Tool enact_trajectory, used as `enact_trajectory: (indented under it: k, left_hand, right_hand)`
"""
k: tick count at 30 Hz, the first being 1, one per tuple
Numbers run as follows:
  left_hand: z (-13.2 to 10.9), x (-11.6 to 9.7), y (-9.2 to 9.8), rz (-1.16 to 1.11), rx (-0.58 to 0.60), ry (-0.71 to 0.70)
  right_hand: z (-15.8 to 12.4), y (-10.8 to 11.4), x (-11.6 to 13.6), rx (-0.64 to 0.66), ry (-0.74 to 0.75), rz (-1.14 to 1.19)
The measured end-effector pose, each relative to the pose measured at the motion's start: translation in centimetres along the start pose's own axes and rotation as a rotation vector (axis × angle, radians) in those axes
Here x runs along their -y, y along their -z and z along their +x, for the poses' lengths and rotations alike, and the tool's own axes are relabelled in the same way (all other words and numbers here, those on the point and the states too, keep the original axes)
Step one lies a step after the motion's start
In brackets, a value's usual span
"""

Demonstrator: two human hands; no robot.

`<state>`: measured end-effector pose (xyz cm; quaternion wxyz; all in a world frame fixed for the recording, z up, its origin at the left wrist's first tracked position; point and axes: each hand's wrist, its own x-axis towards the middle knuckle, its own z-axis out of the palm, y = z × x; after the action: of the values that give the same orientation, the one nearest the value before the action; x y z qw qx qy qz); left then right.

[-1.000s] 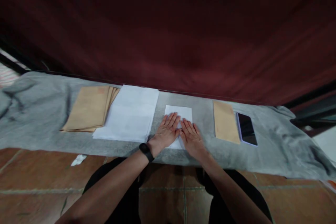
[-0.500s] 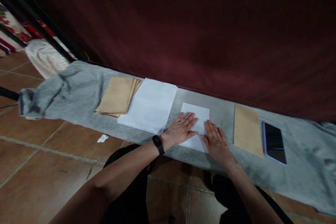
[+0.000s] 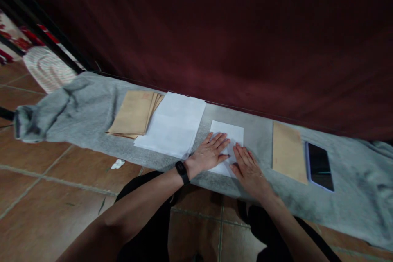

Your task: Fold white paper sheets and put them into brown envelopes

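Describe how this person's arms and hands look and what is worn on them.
Both forearms show no sleeve. The left hand and right hand are ungloved. A black wristband with a dark, oblong face circles the left wrist; the right wrist has nothing on it. Rings are not discernible.

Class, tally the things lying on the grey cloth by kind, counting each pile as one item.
Envelope items: 2 (brown envelope pile, single brown envelope)
Paper items: 2 (white paper pile, smaller white piece)
Phone: 1
Total: 5
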<state>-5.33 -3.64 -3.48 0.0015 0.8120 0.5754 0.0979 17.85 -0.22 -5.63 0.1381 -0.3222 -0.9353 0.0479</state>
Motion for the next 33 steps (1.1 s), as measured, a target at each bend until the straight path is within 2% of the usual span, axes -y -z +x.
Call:
enact_trajectory:
  k: [4, 8, 15, 20, 22, 25, 27, 33]
  left_hand:
    - [-0.1, 0.4, -0.3, -0.004, -0.013, 0.003]
    - [-0.6, 1.3, -0.6, 0.006, -0.041, 0.073]
    - [-1.7, 2.4, -1.1, 0.031, -0.1, 0.163]
    - [-1.8, 1.5, -0.6, 0.015, -0.157, 0.158]
    - [-1.9, 0.6, -0.1, -0.018, -0.132, 0.074]
    - [-2.3, -0.8, 0.7, -0.078, -0.016, -0.126]
    - [-2.5, -1.5, 1.1, -0.093, 0.063, -0.208]
    - [-2.6, -1.5, 2.0, -0.08, 0.171, -0.218]
  right_hand:
    - [-0.1, 0.0, 1.7, 0.028, 0.002, -0.025]
    - [-0.2, 0.4, 1.8, 0.037, -0.039, -0.052]
    - [-0.5, 1.5, -0.6, 0.134, -0.134, -0.018]
    - [-0.8, 2.5, -2.1, 0.142, -0.153, 0.055]
    - [-0.6, 2.7, -1.9, 0.113, -0.149, 0.073]
    - [-0.1, 2.6, -1.0, 0.098, -0.113, 0.101]
    - [0.1, 2.4, -0.4, 0.122, -0.079, 0.112]
    - [0.1, 2.4, -0.6, 0.172, -0.028, 0.123]
